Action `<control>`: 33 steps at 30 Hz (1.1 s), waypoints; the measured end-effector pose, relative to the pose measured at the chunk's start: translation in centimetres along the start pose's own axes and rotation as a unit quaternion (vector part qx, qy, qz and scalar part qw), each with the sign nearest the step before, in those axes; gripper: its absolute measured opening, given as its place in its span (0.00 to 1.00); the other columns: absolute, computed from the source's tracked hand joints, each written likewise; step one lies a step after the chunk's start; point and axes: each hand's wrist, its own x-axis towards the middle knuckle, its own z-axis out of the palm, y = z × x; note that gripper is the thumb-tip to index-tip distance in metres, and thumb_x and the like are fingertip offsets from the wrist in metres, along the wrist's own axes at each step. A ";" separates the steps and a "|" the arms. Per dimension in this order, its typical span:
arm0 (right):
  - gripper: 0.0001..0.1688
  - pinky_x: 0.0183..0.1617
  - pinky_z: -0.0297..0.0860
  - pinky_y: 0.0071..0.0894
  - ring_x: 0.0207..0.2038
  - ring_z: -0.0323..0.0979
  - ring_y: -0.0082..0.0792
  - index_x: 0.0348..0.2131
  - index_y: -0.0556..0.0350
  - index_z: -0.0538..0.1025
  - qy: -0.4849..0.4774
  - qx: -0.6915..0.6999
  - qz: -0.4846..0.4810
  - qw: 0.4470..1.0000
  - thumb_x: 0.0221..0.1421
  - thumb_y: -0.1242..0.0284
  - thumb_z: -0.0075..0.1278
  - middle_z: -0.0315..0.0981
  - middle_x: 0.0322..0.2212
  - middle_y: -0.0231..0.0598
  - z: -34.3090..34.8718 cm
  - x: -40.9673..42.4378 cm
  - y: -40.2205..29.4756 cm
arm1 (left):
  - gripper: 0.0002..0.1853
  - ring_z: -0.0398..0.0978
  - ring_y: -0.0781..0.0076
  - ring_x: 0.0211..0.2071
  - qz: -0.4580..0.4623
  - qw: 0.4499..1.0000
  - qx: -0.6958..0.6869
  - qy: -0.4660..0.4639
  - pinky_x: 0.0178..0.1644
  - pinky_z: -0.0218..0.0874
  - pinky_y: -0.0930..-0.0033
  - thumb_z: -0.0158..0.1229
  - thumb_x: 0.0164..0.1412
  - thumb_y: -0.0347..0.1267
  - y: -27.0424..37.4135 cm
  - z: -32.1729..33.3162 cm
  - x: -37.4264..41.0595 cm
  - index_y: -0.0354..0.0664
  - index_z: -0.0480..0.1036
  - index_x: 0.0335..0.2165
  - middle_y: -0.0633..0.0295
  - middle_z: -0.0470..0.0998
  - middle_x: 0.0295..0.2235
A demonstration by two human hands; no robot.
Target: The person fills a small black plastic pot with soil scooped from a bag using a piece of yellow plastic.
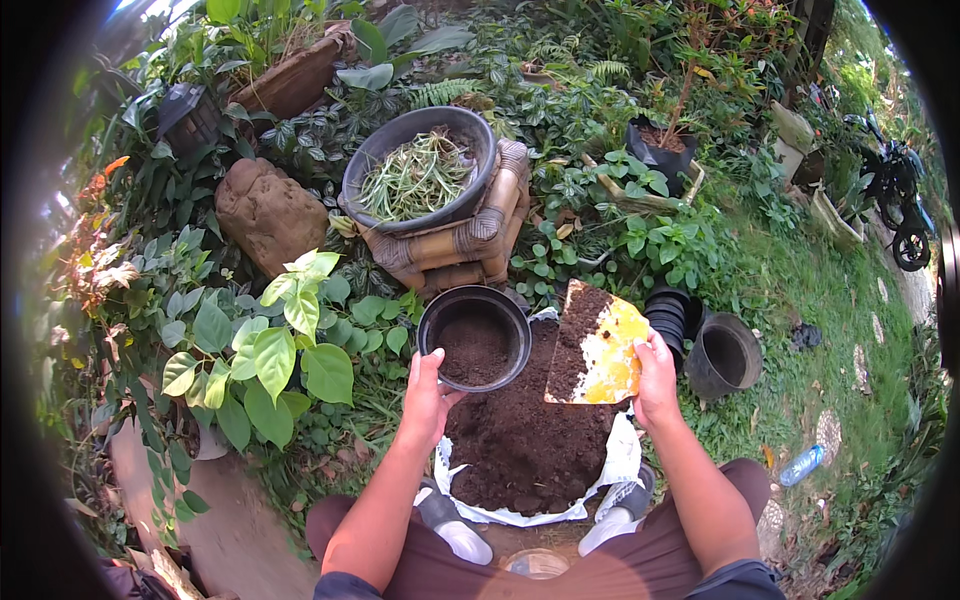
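Note:
My left hand (pixel 427 401) grips the near-left rim of a round black plastic pot (pixel 477 379) with some dark soil inside. In my right hand (pixel 658 375) is a flat yellow-and-white sheet (pixel 611 352), held by its right edge. Loose soil (pixel 574 322) lies along the left part of that sheet. Below both hands, between my feet, a white sack (pixel 622 450) is spread open and holds a heap of dark soil (pixel 532 450). The pot is above the heap's far-left side, the sheet above its far-right side.
Ahead, a grey basin (pixel 352 176) of cut green plants (pixel 416 176) rests on a bamboo stool (pixel 450 247). Stacked black pots (pixel 666 319) and a single empty pot (pixel 721 356) sit on the right. A plastic bottle (pixel 801 465) lies on the grass; a large rock (pixel 266 214) is at left.

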 end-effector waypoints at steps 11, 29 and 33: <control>0.12 0.51 0.69 0.27 0.42 0.73 0.24 0.47 0.59 0.67 0.013 0.022 -0.048 0.999 0.66 0.74 0.40 0.73 0.41 0.36 1.2 -0.1 -2.3 | 0.31 0.70 0.61 0.51 -0.084 0.994 0.052 -0.056 0.56 0.58 0.50 0.51 0.64 0.49 -4.1 1.3 -1.2 0.47 0.55 0.58 0.57 0.68 0.53; 0.12 0.52 0.68 0.29 0.45 0.72 0.26 0.49 0.58 0.63 0.023 0.079 -0.078 0.994 0.66 0.77 0.39 0.72 0.43 0.40 2.1 -0.7 -1.8 | 0.27 0.73 0.62 0.51 -0.103 0.992 0.038 -0.065 0.58 0.59 0.47 0.50 0.65 0.47 -3.9 1.7 -1.4 0.44 0.60 0.56 0.57 0.73 0.51; 0.12 0.53 0.69 0.30 0.45 0.72 0.27 0.49 0.58 0.63 -0.010 0.062 -0.058 0.996 0.66 0.77 0.39 0.71 0.43 0.41 1.7 -1.0 -0.7 | 0.40 0.69 0.61 0.52 -0.130 0.987 0.028 -0.091 0.55 0.60 0.51 0.54 0.63 0.49 -4.6 1.5 -1.4 0.44 0.47 0.64 0.56 0.65 0.56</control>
